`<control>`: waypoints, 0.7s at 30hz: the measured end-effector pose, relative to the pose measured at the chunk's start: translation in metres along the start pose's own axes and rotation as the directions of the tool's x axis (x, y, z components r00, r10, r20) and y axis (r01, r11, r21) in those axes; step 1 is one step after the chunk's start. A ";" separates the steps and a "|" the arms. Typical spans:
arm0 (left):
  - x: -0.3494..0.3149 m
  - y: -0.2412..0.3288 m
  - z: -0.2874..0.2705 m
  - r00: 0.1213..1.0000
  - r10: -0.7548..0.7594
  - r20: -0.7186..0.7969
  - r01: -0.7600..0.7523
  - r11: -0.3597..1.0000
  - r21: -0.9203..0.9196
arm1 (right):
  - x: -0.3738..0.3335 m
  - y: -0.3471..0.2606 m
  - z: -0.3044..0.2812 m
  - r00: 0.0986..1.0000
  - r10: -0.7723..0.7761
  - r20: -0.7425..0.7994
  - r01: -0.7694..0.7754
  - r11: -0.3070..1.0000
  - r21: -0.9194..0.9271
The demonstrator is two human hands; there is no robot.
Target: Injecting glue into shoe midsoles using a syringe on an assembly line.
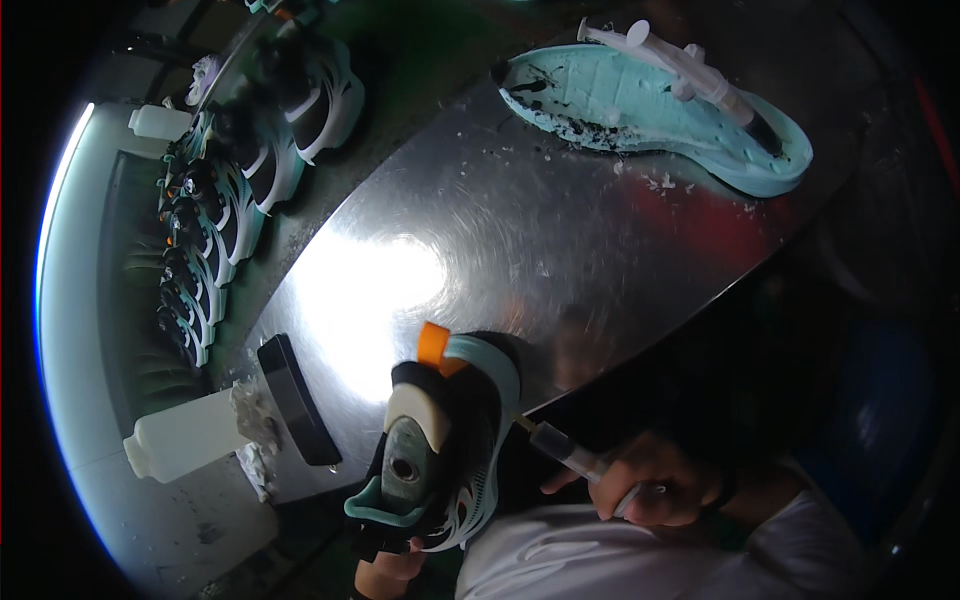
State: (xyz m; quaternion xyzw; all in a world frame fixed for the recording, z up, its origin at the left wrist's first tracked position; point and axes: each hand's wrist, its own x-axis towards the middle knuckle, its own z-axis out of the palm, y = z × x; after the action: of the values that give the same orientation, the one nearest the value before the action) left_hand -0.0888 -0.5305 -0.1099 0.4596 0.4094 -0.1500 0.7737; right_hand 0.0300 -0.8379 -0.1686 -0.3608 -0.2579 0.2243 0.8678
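R hand [658, 480] curled round syringe [568, 450], tip near shoe [455, 450] at btm ctr, L hand [392, 570] gripping shoe's low end, blue sole [640, 108] on worktop [490, 230], top R

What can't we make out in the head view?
All in the head view:
- Left hand: mostly hidden by the shoe, forearm cut by the lower edge.
- Shoe's outsole: faces away, hidden by the shoe itself.
- Syringe: right hand covers part of it; tip contact with the shoe too small and dim to tell.
- Shoe row: overlapping, dark, cut at top.
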 end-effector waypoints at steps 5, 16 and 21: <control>0.004 -0.005 0.061 0.982 0.056 0.179 -0.047 0.997 -0.054 | 0.010 -0.006 -0.001 1.000 0.015 -0.018 -0.014 1.000 0.020; 0.020 -0.010 0.088 0.969 0.029 0.247 -0.002 0.994 -0.108 | 0.014 -0.027 0.001 0.993 0.113 -0.017 -0.114 0.993 -0.038; 0.021 -0.011 0.095 0.966 0.048 0.256 -0.022 0.994 -0.103 | 0.000 -0.023 0.012 0.994 0.103 0.026 -0.103 0.995 -0.003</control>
State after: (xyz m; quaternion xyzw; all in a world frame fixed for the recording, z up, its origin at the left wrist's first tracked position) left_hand -0.0355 -0.6126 -0.1093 0.4046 0.3039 -0.1742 0.8448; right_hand 0.0273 -0.8468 -0.1439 -0.3715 -0.2504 0.2730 0.8513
